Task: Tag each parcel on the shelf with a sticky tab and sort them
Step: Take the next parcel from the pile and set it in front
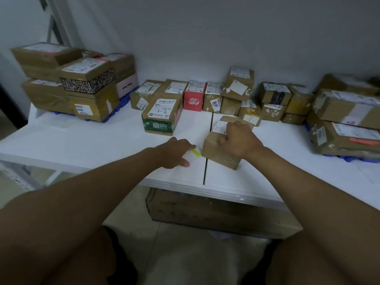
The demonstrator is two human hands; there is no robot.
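Tagging in progress: one parcel in hand, most of the stock untagged.

The right hand (239, 140) grips a small brown parcel (222, 149) at centre frame on the white shelf (102, 140), fingers curled over its top edge beside a handwritten label. The left hand (176, 152) pinches a yellow-green sticky tab (196, 152), its tip just beside the parcel's left face and not yet visibly stuck on. Judged from colour flags, the stack at upper left (70, 79) carries pink tabs on several boxes, and a parcel at right edge (349, 138) shows an orange-red one; these appear done. The back row (205, 95) and a green-banded box marked "3-2" (162, 116) show no tab, so most tagging and the sorting appear to remain.
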